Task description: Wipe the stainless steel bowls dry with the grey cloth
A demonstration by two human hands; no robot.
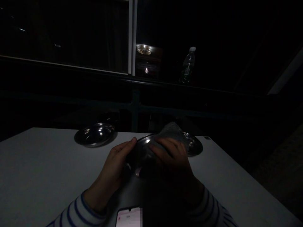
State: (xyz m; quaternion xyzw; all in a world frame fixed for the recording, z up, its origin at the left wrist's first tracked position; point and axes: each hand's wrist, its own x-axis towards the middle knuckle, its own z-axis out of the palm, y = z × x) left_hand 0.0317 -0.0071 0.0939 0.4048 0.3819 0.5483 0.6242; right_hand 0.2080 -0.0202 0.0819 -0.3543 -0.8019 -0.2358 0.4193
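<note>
In the lower middle of the frame we see the left hand (pixel 115 167) clamped on the left rim of a metal dish (pixel 143 149), thumb on top. The right hand (pixel 171 157) lies over a grey cloth (pixel 171 130), fingers curled down on it and pressing it into the dish. The dish sits just above the white table (pixel 35 164), seemingly tilted, though the dark hides how much. To our eye the work in hand is wiping. To do it well we would hold the rim grip firm so the dish cannot spin, bunch the cloth under the fingertips, and sweep in circles from the middle out to the edge. We would also steady the low edge on the table. A second dish (pixel 96 134) rests left of centre and a third (pixel 195 145) shows just behind the right hand. A bottle (pixel 188 65) stands at upper right, and a lit phone (pixel 127 217) lies at the bottom edge.
</note>
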